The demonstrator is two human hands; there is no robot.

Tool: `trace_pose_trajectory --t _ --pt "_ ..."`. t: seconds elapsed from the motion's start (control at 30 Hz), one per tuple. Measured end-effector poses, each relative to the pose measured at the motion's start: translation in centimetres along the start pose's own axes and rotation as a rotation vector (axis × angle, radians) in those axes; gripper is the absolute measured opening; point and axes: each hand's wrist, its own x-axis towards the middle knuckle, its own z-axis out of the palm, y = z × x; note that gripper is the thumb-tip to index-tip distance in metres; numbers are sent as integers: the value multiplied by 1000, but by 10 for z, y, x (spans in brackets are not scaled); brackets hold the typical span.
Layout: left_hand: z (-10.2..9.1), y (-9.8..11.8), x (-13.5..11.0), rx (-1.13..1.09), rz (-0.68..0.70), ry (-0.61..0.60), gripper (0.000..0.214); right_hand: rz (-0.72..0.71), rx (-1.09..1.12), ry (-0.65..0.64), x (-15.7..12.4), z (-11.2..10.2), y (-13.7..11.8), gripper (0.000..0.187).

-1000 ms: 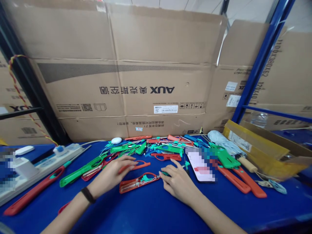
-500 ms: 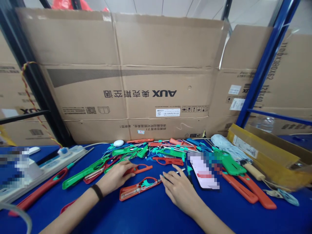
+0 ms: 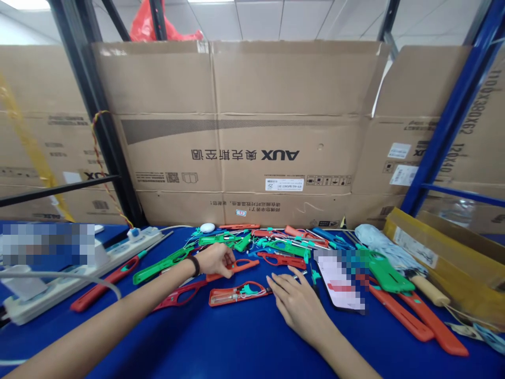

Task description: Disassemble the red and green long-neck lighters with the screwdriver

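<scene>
My left hand (image 3: 218, 260) reaches forward over the blue table (image 3: 236, 342), a black band on its wrist. Its fingers pinch a red plastic handle piece (image 3: 240, 266) lying at the near edge of a pile of green and red plastic parts (image 3: 272, 243). My right hand (image 3: 298, 302) lies flat on the table with fingers stretched out, the fingertips touching the end of a red part with wire and a teal clip (image 3: 236, 293) that lies between both hands. A second red piece (image 3: 177, 296) lies under my left forearm.
A white power strip (image 3: 79, 276) and a long red tool (image 3: 104, 284) lie at the left. A blurred phone-like slab (image 3: 341, 279), a green holder (image 3: 389, 275) and long red pieces (image 3: 430, 323) sit right. Cardboard boxes (image 3: 244, 131) wall the back; a yellow-taped box (image 3: 442, 252) stands at right.
The view has tilted up and shifted. My left hand has reached further forward and closed on the red handle piece; my right hand has stayed flat by the wired red part.
</scene>
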Motion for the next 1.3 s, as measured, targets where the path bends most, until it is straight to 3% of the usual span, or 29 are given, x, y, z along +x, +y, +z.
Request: trace_pose_trajectory --t 0.13,0.27,0.37,0.53,0.7,0.9,1.17,1.3 --pt "-12 12 -6 -5 28 55 27 8 47 46 -1 1 1 32" --pt "-16 21 -29 -14 72 87 29 61 95 17 0 1 7 26" --pt "-9 19 -42 3 86 103 28 110 143 -69 3 -2 11 25" --pt "7 13 -44 39 121 185 35 134 178 -149 4 -7 15 25" --pt "30 25 -54 121 292 193 34 101 141 -159 4 -8 15 29" --pt "54 23 -64 116 296 267 25 9 60 -225 4 -10 14 34" --pt "59 23 -66 99 246 299 27 -42 -50 -382 10 -11 11 39" --pt "52 28 -67 121 249 265 29 -38 -48 -348 7 -10 10 42"
